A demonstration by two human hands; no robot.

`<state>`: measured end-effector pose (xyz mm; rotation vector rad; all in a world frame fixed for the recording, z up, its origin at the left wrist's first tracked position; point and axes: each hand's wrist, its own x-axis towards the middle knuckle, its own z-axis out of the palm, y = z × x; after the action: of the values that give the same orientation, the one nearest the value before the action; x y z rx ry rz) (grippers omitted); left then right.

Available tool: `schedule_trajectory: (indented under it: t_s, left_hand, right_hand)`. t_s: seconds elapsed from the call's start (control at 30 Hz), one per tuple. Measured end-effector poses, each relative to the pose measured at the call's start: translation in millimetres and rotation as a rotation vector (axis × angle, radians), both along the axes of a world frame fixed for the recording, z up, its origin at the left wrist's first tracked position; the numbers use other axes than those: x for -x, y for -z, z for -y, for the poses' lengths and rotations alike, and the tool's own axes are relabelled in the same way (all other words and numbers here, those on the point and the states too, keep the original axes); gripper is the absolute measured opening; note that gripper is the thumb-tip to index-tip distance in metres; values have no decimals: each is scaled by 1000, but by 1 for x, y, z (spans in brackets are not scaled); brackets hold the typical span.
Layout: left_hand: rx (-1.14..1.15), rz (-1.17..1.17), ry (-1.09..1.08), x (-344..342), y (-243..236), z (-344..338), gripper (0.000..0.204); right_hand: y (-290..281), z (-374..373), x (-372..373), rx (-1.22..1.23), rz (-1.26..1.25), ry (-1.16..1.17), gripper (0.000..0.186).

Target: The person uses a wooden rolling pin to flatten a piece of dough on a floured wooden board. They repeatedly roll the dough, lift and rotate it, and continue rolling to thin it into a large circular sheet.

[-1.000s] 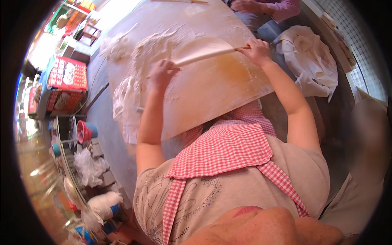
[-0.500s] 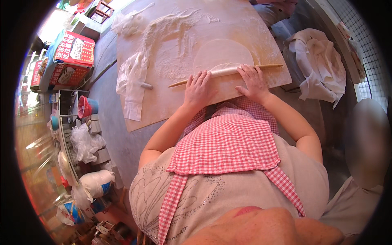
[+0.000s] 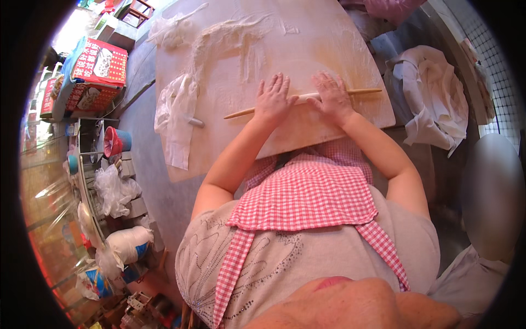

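A thin wooden rolling pin (image 3: 364, 91) with tapered ends lies across the near part of a floured board (image 3: 312, 44). White dough (image 3: 306, 98) is wound round its middle and shows between my hands. My left hand (image 3: 275, 100) rests flat on the rolled dough and pin, left of centre. On the right of it, my right hand (image 3: 332, 97) lies the same way, thumb toward the left one. Both have their fingers stretched forward past the pin, not wrapped round it. The palms hide part of the dough.
Loose flour (image 3: 222, 33) covers the board's far left. A white cloth (image 3: 178, 104) lies at its left edge, beside a small grey cylinder (image 3: 195, 122). Another white cloth (image 3: 433, 98) hangs at the right. A red box (image 3: 96, 71) and a basket (image 3: 123, 140) stand left.
The flat round sheet of dough beyond the pin is no longer spread out; it is wound on the pin. Both hands have slid forward and closer together.
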<state>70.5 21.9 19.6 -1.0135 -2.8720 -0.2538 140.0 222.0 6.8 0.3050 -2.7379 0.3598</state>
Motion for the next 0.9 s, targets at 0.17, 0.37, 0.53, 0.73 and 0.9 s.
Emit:
schedule_trajectory:
  t_s: [0.17, 0.37, 0.53, 0.73, 0.9]
  left_hand:
    - [-100, -11, 94, 25, 17, 24, 55]
    - [-4, -29, 55, 73, 10, 20, 53]
    - [-122, -101, 124, 79, 3, 20, 48]
    - [-76, -35, 285, -6, 25, 49, 52]
    - [-12, 7, 212, -3, 19, 41, 53]
  right_hand:
    - [19, -16, 26, 29, -28, -104, 63]
    - [17, -21, 67, 22, -156, -48, 61]
    - [3, -26, 84, 146, -85, -54, 37]
    - [-1, -35, -11, 249, 41, -192, 28]
    - [-6, -52, 1, -149, -15, -101, 40]
